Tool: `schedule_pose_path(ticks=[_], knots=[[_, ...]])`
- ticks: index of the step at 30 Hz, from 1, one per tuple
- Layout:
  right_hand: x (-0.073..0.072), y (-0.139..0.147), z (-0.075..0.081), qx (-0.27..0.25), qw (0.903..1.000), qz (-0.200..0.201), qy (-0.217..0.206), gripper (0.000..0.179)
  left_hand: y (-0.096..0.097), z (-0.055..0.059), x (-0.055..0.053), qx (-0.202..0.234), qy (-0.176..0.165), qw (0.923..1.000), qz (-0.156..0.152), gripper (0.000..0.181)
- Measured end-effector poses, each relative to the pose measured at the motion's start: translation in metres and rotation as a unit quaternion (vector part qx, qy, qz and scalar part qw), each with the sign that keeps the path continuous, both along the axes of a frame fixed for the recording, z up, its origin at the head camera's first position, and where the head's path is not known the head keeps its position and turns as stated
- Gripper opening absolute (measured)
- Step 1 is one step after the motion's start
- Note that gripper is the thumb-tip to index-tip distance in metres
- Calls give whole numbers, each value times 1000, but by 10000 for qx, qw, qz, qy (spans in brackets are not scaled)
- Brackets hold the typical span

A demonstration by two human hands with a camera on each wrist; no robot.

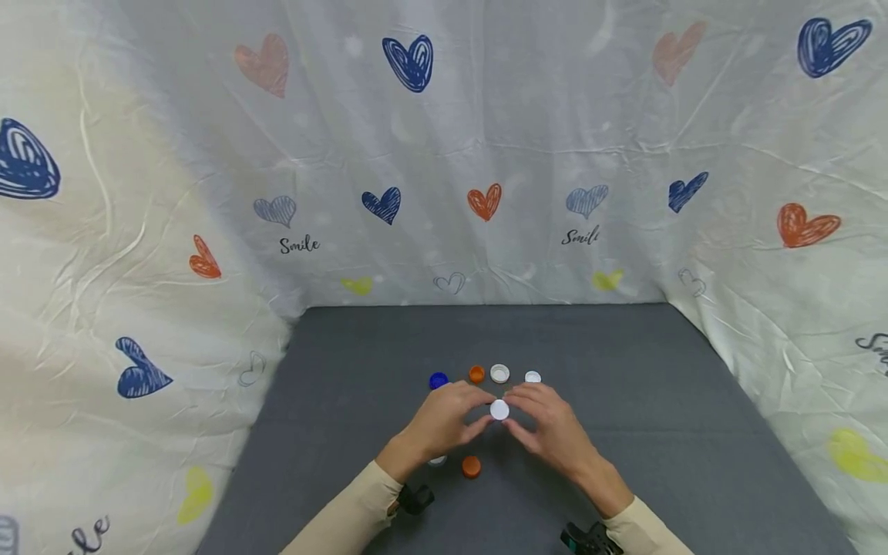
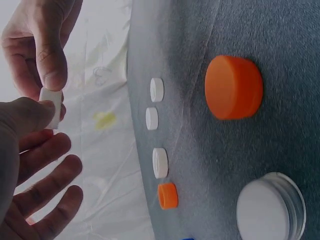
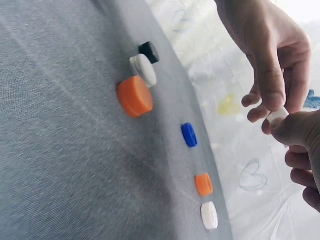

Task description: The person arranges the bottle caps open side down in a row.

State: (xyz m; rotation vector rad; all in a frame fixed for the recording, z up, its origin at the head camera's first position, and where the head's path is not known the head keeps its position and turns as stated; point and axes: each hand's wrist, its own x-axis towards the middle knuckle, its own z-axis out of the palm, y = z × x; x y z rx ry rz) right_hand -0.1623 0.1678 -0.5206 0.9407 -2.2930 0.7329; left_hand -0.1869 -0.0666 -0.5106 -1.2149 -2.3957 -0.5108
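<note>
Both hands meet over the table (image 1: 624, 470), and between them is a white cap (image 1: 499, 409). The left hand (image 1: 444, 420) pinches it from one side with its thumb, its other fingers loosely spread; the right hand (image 1: 551, 428) pinches the opposite side, thumb and fingers drawn close. I'd guess it takes both because the cap is so small, and a grip on the rim leaves its face bare

Beyond the hands run a blue cap (image 1: 438, 380), an orange cap (image 1: 476, 374) and two pale caps (image 1: 499, 373), set apart, perhaps so each can be picked up singly. Nearer the person sit a bigger orange lid (image 1: 471, 467) and, half hidden by the left arm, a white lid (image 1: 437, 461)

I can read no brand on any cap; the cloth (image 1: 444, 139) behind says "Smile", among printed hearts
</note>
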Motion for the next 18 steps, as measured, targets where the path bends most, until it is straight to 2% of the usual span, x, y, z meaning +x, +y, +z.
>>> schedule_pose_path(ticks=[6,11,18], knots=[[11,8,-8,305,9994,-63,-113,31,14,-7,5,-746,-141,9971,63,26],[18,12,-19,483,9985,-127,-234,30,21,-20,11,-1184,-245,9926,134,24],[28,12,-39,631,9970,-172,-403,27,29,-26,19,-1667,-513,9845,187,16]])
